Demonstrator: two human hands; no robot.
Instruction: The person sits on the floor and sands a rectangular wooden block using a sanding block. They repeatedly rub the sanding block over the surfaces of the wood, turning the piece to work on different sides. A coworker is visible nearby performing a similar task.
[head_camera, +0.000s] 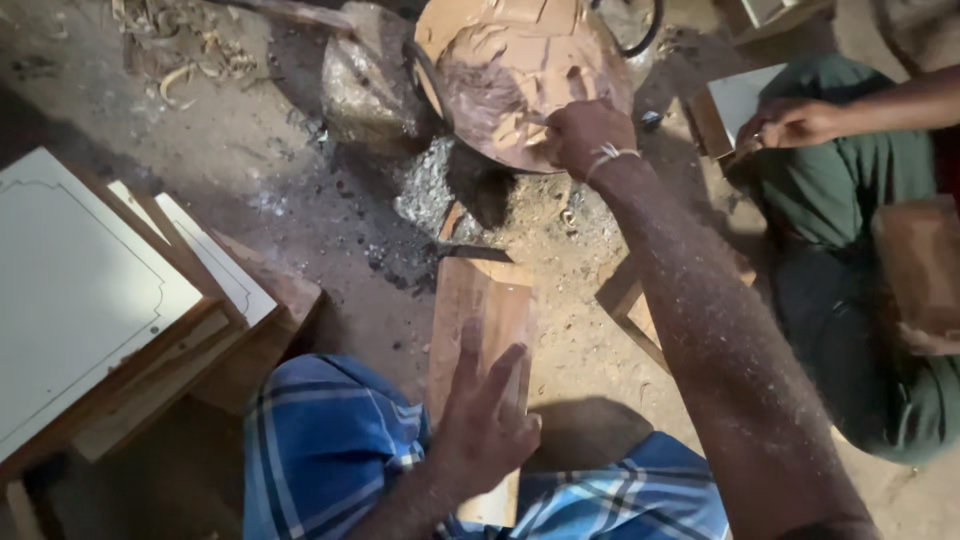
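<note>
The left hand (485, 425) lies flat on a long wooden plank (483, 330). Its fingers are spread out and press down on the wood, so it is not curled around anything. The plank rests on the dusty floor (300, 190) between the person's knees, which are covered by a blue checked cloth (330, 440). The long side of the plank runs straight away from the person, and its far end points toward a big round pan (525, 70) at the top.

The right hand (580, 135) reaches far out over the pan. It is closed around a thin stick (528, 120), and the tip of the stick pokes into the brown paste (490, 85) inside. The pan is tilted and sits on grey ash, next to a lumpy grey stone (365, 90).

On the left lie 2 white boards (80, 290) with wooden frames, stacked one partly over the other. On the right sits another person in green clothes, and that person's hand (795, 122) is near a small white panel (745, 100).
</note>
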